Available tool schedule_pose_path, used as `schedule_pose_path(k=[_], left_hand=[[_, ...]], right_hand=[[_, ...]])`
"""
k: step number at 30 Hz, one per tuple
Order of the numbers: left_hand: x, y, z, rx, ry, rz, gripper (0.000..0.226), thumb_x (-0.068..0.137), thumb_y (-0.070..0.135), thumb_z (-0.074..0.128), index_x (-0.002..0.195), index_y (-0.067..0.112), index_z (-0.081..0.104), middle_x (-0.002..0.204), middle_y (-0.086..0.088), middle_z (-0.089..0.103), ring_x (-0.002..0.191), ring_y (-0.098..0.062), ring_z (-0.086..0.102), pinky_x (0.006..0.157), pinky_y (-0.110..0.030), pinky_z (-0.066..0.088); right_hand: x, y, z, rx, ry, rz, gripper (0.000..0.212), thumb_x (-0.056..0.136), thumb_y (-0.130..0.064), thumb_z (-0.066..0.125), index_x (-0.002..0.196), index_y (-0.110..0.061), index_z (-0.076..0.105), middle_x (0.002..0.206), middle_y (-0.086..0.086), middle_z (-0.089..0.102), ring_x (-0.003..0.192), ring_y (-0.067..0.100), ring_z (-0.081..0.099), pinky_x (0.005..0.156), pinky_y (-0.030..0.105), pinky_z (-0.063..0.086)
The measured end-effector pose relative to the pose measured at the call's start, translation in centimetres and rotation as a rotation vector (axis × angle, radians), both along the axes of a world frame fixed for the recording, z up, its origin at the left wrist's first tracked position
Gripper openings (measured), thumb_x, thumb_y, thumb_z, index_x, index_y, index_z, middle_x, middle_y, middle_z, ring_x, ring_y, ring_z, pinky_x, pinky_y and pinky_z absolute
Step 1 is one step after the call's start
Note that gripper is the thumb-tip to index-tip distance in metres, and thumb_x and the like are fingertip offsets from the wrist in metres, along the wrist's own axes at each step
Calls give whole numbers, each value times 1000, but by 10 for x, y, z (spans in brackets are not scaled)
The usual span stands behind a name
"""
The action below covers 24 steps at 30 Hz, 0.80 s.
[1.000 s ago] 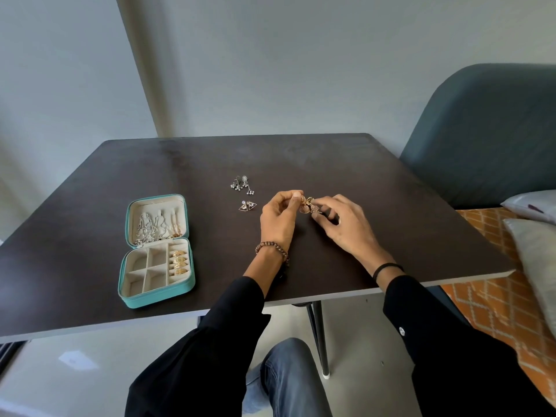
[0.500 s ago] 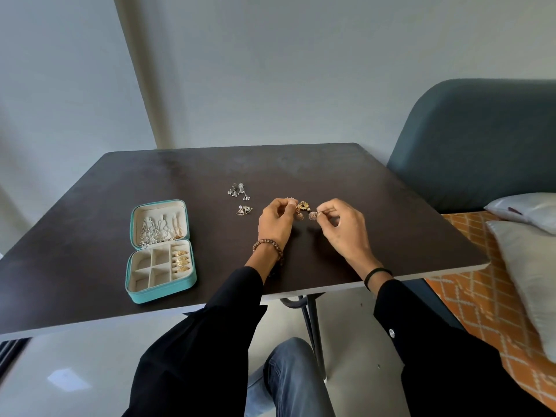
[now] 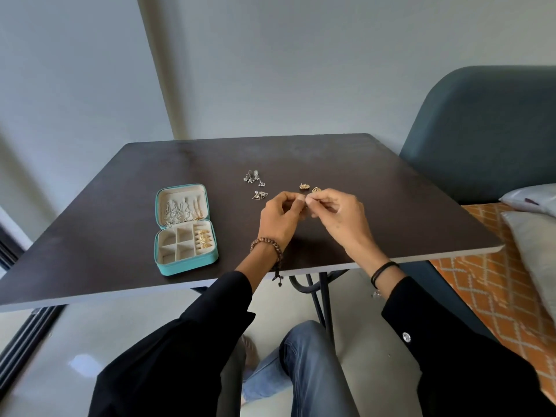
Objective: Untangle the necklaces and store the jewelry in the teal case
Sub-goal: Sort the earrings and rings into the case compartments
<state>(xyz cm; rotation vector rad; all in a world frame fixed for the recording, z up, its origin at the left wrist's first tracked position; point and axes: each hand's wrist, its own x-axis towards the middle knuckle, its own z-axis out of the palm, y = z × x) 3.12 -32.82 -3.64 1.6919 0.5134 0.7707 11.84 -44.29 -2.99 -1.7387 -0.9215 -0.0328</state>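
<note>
Teal case [image 3: 186,266] open flat on the near-left of the table, lid lying on the far side. Lid lining holds silver chains and drop pieces [image 3: 177,210], with a few gold ones at its right edge. Base has cream square compartments, and gold rings [image 3: 204,239] sit in the right-hand slot. Silver cluster earrings [image 3: 254,178] lie loose at table centre. A triangle earring [image 3: 260,195] lies just near of them. Two small gold pieces [image 3: 304,186] [image 3: 316,189] lie side by side to the right, apart from each other. A tiny piece [image 3: 305,200] is pinched between left hand [image 3: 281,218] and right hand [image 3: 337,212], too small to identify.
</note>
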Motion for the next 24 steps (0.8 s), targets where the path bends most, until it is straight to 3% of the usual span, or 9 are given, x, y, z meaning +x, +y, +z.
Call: schedule_pose_path(k=[8,11,14,17,24], left_hand=[[-23,8,-1,41,-4,37,15,97,23,62,104,14,71,86,-2,74,82,-18,71,83,-36,60],[-29,8,1,25,-14,31,16,97,24,63,105,13,71,91,-2,74,87,-17,71,84,-37,60],[-35,8,1,-8,-35,33,17,97,24,63,105,11,71,92,-5,74,89,-19,71,84,-36,61],[-40,9,0,-14,-33,52,15,95,24,65,102,13,72,91,-4,74,88,-18,72,84,-36,61],[-55,11,-7,-52,-42,118,16,90,29,71,100,16,74,86,0,75,79,-10,71,82,-28,59]], right_hand=[[-21,8,8,61,280,97,26,87,-45,78,99,-22,81,79,-2,79,81,9,76,87,29,60],[-25,12,8,43,292,82,34,84,-53,78,93,-21,80,74,-2,76,68,9,69,73,25,57],[-32,18,6,29,332,54,40,82,-59,76,93,-20,78,83,-4,78,72,11,69,69,22,54],[-40,22,4,32,339,40,41,82,-58,77,93,-19,77,84,-4,78,70,9,69,73,22,57],[-44,27,4,59,331,6,33,79,-48,84,92,-19,76,80,-6,79,66,5,70,63,15,54]])
